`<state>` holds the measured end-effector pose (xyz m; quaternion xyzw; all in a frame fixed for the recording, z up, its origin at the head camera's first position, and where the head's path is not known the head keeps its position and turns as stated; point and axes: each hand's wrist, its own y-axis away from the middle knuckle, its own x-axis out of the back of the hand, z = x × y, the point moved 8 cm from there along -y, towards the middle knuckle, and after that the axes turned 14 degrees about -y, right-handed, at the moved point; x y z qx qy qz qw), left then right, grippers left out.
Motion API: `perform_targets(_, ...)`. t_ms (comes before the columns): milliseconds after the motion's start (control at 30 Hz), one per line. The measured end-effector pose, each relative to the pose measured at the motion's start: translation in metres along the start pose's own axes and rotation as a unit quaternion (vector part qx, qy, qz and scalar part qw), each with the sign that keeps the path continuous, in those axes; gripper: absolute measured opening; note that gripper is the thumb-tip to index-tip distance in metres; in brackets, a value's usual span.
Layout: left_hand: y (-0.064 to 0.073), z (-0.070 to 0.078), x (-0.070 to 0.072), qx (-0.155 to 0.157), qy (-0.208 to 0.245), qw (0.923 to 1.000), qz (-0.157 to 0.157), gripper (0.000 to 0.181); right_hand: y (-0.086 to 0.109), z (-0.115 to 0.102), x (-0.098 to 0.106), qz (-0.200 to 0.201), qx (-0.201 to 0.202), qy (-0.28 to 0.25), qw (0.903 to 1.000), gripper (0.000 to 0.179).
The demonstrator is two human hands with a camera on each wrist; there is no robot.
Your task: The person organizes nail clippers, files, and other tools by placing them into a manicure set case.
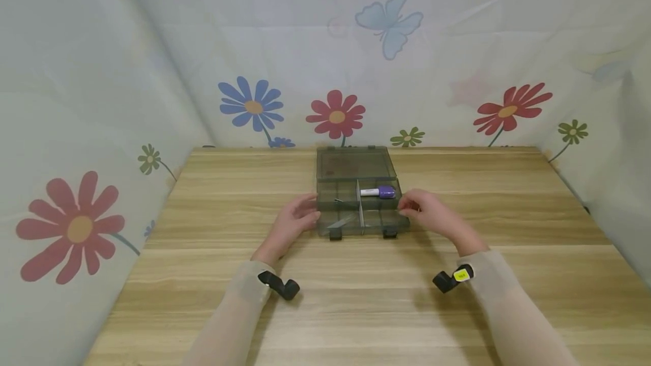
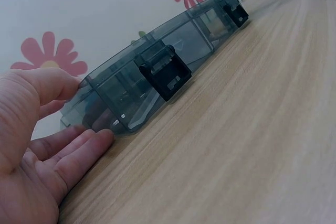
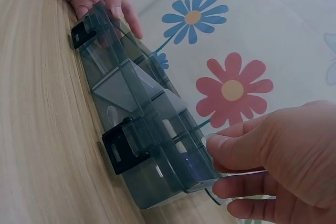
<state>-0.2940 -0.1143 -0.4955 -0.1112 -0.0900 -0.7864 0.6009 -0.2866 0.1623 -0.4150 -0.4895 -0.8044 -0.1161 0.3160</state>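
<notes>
A see-through grey compartment box (image 1: 381, 219) lies on the table with its two black latches facing me. What looks like its lid (image 1: 356, 164) is laid back at the far side. One rear compartment holds a small white tube with a purple end (image 1: 377, 192). My left hand (image 1: 294, 222) grips the box's left side; in the left wrist view (image 2: 31, 161) its fingers sit above and below the near corner. Fingertips of my right hand (image 1: 432, 212) pinch the right rim, thumb against index finger; the right wrist view shows the hand (image 3: 283, 161) at that corner.
White dividers (image 1: 361, 213) split the box. A tiny metallic item (image 1: 338, 200) shows on its left side, too small to tell. The wooden table (image 1: 356, 309) reaches back to a flowered cloth (image 1: 305, 27). Black bands (image 1: 277, 285) sit on both wrists.
</notes>
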Motion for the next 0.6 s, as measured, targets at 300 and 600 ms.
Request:
perform_targets(300,0.008,0.024,-0.002,-0.004,0.005,0.9997,-0.022,0.055,-0.005,0.004,-0.008,-0.013,-0.017,-0.010,0.9997,0.006)
perform_targets(600,0.009,0.026,-0.002,-0.008,0.007,0.9997,-0.021,0.055,-0.004,0.004,-0.007,-0.004,-0.018,-0.010,0.9998,0.008)
